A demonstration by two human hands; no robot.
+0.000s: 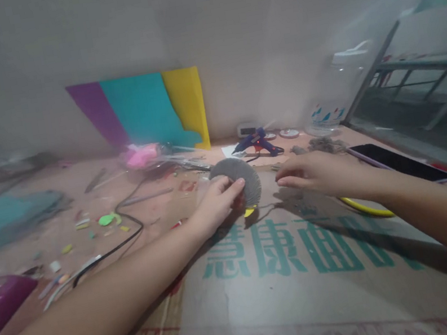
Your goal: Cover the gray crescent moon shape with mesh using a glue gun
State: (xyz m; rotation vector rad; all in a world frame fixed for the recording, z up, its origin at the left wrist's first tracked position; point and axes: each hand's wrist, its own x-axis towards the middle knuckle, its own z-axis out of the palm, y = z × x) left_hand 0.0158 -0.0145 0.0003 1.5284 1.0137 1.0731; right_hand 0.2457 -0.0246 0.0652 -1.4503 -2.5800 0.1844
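My left hand is closed around the near left side of a round, flat grey piece with a ridged or fuzzy-looking edge. A small yellow tip sticks out at its lower edge. To the right, my right hand hovers over the cardboard, apart from the grey piece. Its fingers are loosely bent, with a narrow gap between thumb and forefinger, and I see nothing held there. Under both hands lies a cardboard sheet with green printed characters.
A blue glue gun with a red light stands behind. Grey lumps, a phone and a yellow ring lie right. Coloured scraps, a black cable and a purple tool lie left. A clear jar stands back right.
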